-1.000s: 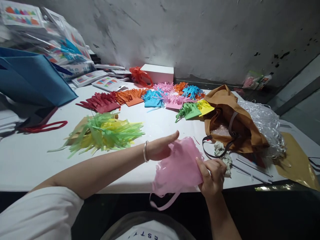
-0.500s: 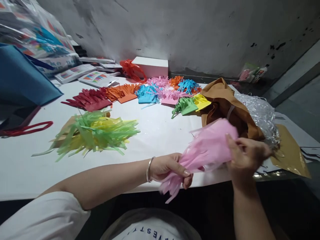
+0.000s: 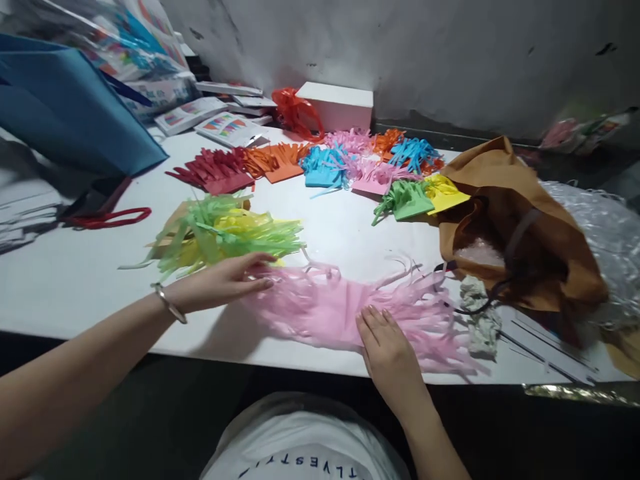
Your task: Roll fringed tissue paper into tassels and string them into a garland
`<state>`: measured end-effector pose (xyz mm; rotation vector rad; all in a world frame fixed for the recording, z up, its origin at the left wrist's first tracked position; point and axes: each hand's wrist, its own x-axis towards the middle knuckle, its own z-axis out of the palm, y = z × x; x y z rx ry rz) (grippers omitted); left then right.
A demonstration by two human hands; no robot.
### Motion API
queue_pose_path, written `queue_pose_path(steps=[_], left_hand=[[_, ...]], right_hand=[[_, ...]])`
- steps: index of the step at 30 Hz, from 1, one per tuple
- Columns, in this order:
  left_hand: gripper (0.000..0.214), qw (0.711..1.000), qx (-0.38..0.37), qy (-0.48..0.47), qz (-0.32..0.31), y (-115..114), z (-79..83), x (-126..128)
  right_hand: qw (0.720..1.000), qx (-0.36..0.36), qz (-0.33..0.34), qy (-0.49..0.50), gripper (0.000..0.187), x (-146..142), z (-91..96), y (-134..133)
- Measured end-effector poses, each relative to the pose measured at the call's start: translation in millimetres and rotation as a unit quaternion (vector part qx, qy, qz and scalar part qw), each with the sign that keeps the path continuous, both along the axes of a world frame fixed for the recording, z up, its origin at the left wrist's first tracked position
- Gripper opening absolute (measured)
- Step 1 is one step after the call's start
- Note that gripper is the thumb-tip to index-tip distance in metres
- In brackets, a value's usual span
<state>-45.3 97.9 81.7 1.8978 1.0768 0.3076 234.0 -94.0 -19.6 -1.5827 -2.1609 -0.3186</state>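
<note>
A pink tissue-paper tassel sheet (image 3: 340, 303) lies spread along the table's near edge, its plain middle flat and cut fringe fanning out at both ends. My right hand (image 3: 387, 347) rests on it palm down, just right of the middle, fingers stretched out. Over the left fringe is my left hand (image 3: 233, 283), a bangle on its wrist, with thumb and fingers apart. Behind the left hand lies a pile of green and yellow fringed tissue paper (image 3: 225, 230).
Folded fringed bundles in red (image 3: 215, 170), orange, blue, pink, green and yellow line the back. A brown bag (image 3: 545, 227) stands open at right, beside clear plastic strands (image 3: 590, 233). At left are a blue bag (image 3: 85, 110) and printed packets (image 3: 230, 127). A white box (image 3: 337, 103) sits near the wall.
The pink tassel sheet was bunched between both hands in the air; now it lies opened out on the table. My left hand has moved left, and my right hand has come down flat.
</note>
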Motion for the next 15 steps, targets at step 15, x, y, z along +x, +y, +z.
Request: queue_pose_path(steps=[15], left_hand=[[0.018,0.89,0.369,-0.004,-0.269,-84.4,-66.8,74.5]], right_hand=[[0.997,0.005,0.026,0.073,0.034,-7.4,22.9,-12.1]])
